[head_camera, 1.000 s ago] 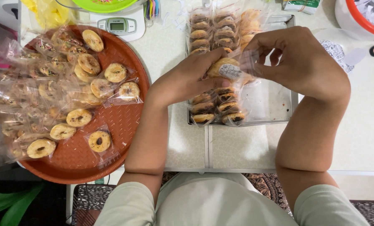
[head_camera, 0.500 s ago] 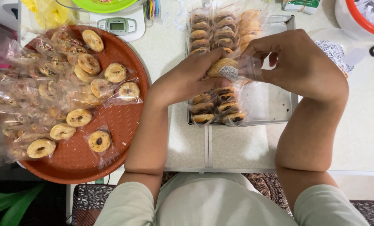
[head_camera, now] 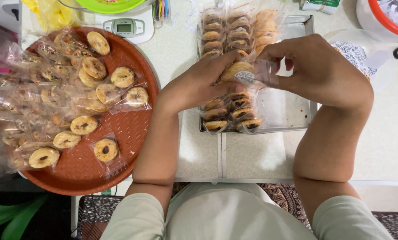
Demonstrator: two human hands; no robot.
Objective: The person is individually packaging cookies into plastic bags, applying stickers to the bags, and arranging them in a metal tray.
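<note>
- We held one wrapped cookie (head_camera: 237,71) above the metal tray (head_camera: 292,113), left hand (head_camera: 194,84) and right hand (head_camera: 317,71) each in a closed grip on its clear wrapper
- We judged the step as sealing; it wanted a steady pinch

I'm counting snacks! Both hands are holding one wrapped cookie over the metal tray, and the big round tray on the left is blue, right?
Not quite. The head view shows the round tray is reddish-brown, not blue. The left hand and right hand do hold one wrapped cookie over the metal tray.
</note>
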